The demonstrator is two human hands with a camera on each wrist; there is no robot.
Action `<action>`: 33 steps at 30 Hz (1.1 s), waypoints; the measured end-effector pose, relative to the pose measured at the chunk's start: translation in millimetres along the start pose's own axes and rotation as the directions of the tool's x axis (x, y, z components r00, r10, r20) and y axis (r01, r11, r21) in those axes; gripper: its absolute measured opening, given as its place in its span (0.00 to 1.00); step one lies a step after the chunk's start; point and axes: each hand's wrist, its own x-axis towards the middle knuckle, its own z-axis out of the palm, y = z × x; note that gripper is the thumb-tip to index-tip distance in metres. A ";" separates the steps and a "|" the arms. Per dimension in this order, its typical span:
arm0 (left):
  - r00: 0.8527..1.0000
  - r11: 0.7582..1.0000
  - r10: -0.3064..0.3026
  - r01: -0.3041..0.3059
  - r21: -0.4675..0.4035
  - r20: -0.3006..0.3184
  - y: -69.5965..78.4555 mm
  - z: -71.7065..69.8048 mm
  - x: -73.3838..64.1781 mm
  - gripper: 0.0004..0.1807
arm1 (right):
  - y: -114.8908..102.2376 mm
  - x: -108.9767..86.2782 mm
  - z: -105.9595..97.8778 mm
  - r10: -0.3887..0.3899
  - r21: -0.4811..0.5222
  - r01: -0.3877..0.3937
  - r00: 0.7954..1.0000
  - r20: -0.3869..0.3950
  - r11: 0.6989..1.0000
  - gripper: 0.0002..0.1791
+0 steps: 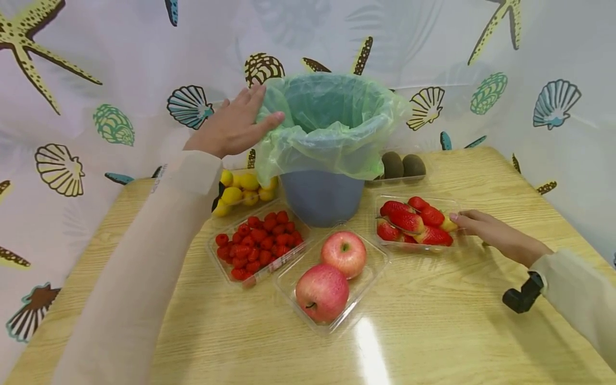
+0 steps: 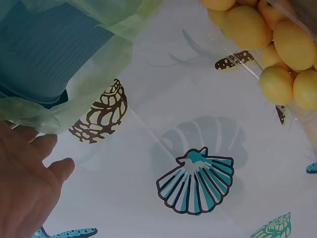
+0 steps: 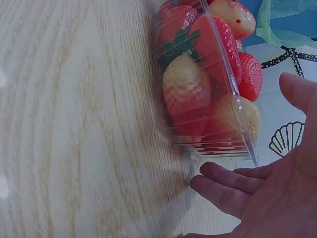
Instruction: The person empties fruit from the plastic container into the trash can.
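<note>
A blue-grey bin (image 1: 321, 198) stands at the back of the table, a thin green bag (image 1: 332, 140) folded over its rim. Against the bag's left side lies my left hand (image 1: 233, 124), its fingers extended. My right hand (image 1: 500, 235) is at the right end of a clear plastic tray of strawberries (image 1: 409, 220). In the right wrist view its fingers are stretched out by the tray's end wall, thumb spread apart; whether they touch the plastic I cannot tell. In the left wrist view, the bag (image 2: 94, 99) hangs just beyond my left fingertips.
Clear trays hold two apples (image 1: 322, 293) in front, raspberries (image 1: 260, 243) at left, lemons (image 1: 247, 187) behind them, and dark brown round fruits (image 1: 403, 166) behind the bin at right. A patterned curtain (image 1: 144, 64) hangs along the wooden table's (image 1: 433, 321) back and sides.
</note>
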 end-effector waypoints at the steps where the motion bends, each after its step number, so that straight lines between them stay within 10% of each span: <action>1: 1.000 1.000 -0.001 0.001 -0.005 0.008 0.2 0.1 0.1 0.46 | -0.1 -0.1 0.2 -0.002 -0.001 0.002 1.000 -0.002 1.000 0.47; 23: 0.994 0.998 -0.029 0.034 -0.053 0.103 2.9 -5.0 -1.8 0.49 | 5.2 -0.5 4.2 0.013 0.202 -0.006 0.999 -0.035 0.979 0.16; 27: 0.992 0.997 -0.031 0.039 -0.061 0.123 2.9 -5.6 -1.1 0.50 | 7.9 -0.2 3.1 0.017 0.430 -0.030 0.999 0.035 0.902 0.11; 33: 0.989 0.990 -0.051 0.067 -0.122 0.136 3.2 -6.3 -0.3 0.48 | 5.9 1.4 3.2 0.041 0.712 -0.091 0.995 0.087 0.697 0.15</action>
